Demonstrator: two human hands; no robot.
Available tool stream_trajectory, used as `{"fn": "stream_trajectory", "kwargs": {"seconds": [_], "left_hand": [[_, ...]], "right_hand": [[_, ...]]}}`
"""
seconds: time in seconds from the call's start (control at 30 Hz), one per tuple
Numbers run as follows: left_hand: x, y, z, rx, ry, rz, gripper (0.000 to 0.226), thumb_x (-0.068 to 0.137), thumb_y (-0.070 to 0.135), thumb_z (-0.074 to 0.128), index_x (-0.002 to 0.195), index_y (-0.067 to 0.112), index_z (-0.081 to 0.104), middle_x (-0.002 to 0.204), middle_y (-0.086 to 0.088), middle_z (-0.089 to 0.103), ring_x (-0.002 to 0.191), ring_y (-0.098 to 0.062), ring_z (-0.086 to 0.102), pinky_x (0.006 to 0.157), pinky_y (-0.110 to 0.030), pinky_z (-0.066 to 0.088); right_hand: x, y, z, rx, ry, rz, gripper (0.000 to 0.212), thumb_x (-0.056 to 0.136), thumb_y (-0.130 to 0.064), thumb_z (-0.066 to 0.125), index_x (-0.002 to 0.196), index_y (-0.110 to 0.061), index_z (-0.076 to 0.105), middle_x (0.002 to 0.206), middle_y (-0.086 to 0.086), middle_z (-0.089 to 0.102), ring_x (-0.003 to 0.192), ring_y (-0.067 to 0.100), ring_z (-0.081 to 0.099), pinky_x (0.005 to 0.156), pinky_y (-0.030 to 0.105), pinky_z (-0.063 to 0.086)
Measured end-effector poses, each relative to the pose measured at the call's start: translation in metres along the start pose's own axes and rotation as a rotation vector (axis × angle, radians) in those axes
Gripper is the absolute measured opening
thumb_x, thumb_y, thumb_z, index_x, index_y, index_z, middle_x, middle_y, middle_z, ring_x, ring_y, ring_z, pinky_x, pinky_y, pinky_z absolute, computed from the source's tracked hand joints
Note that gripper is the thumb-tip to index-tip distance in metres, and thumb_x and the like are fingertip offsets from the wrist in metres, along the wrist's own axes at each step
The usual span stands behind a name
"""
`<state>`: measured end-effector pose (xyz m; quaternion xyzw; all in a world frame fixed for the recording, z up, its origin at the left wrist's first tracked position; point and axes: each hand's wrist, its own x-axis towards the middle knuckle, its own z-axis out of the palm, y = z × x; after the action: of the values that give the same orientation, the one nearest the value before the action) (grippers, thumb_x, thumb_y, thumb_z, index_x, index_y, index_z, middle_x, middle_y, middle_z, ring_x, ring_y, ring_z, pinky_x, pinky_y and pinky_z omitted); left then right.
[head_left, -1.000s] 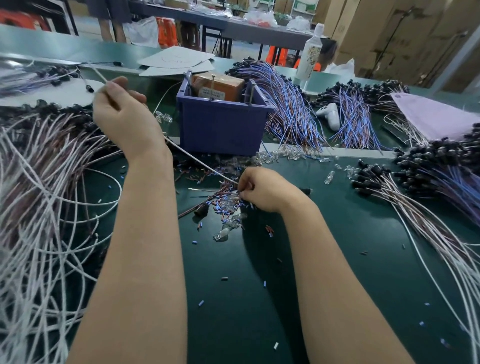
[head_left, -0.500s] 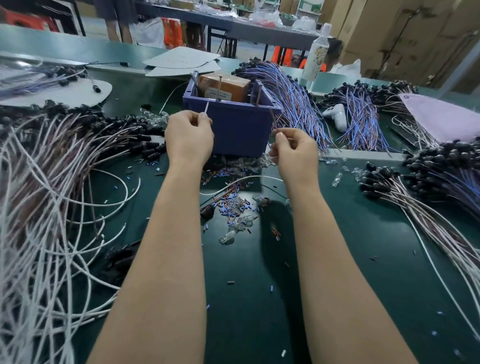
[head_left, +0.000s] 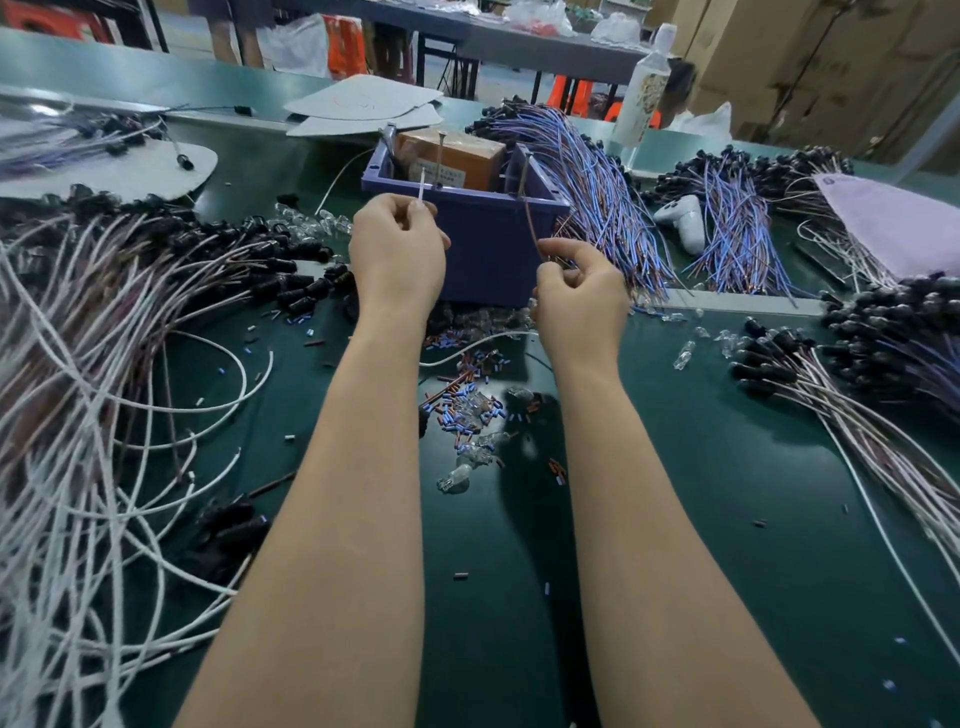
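1. Grips first: on my screen the left grip, a bare hand, was raised in front of the blue plastic bin. Its thumb and forefinger were clamped on a thin white wire, whose short end stuck up above the knuckles.
2. The right grip was just beside the bin's near right corner. Its fingers were curled and pinching a thin brown wire, which rose across the bin's front toward the rim.
3. Both wires were held up off the dark green worktop, in front of the bin. The two grips were near each other but not touching.
4. A loop of white cable lay on the worktop between the wrists. I could not tell whether it belonged to the wire in the left grip.
5. Inside the bin sat an orange-brown cardboard box.
6. Below the wrists I saw a scatter of small blue and orange sleeve pieces, with a few clear glass bulbs among them.
7. A heap of long white wires covered the left of the worktop. A fanned bundle of blue and brown wires lay against the bin's right side.
8. More black-capped wires were piled at the far right.
9. A white plastic bottle stood upright at the far edge.
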<state>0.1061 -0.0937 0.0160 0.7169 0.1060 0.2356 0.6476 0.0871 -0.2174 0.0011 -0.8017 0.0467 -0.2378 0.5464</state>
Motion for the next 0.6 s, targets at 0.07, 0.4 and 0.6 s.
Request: {"fn": "stream_trajectory", "kwargs": {"seconds": [0.07, 0.4, 0.6], "left_hand": [[0.000, 0.001, 0.002, 0.000, -0.016, -0.001, 0.019, 0.100, 0.017, 0.040, 0.094, 0.014, 0.058, 0.064, 0.006, 0.058, 0.053, -0.005, 0.046, 0.053, -0.023, 0.036], [-0.001, -0.001, 0.008, -0.039, -0.041, -0.037, 0.020, 0.100, 0.017, 0.040, 0.093, 0.012, 0.058, 0.062, 0.007, 0.059, 0.051, -0.006, 0.044, 0.056, -0.024, 0.038], [0.003, -0.002, 0.011, -0.067, -0.023, -0.063, 0.019, 0.100, 0.016, 0.040, 0.093, 0.013, 0.057, 0.062, 0.006, 0.060, 0.050, -0.007, 0.042, 0.056, -0.023, 0.036]], "right_hand": [[-0.001, 0.001, 0.001, 0.001, 0.007, -0.005, 0.024, 0.087, -0.007, 0.048, 0.098, -0.019, 0.066, 0.053, -0.006, 0.049, 0.055, 0.015, 0.046, 0.066, 0.034, 0.045], [-0.001, 0.001, 0.002, -0.015, 0.004, -0.016, 0.026, 0.088, -0.008, 0.048, 0.103, -0.019, 0.067, 0.053, -0.008, 0.047, 0.053, 0.010, 0.042, 0.063, 0.025, 0.039], [0.000, 0.002, 0.004, -0.006, 0.000, -0.012, 0.028, 0.087, -0.008, 0.048, 0.104, -0.019, 0.068, 0.053, -0.009, 0.046, 0.056, 0.012, 0.044, 0.068, 0.030, 0.043]]}}
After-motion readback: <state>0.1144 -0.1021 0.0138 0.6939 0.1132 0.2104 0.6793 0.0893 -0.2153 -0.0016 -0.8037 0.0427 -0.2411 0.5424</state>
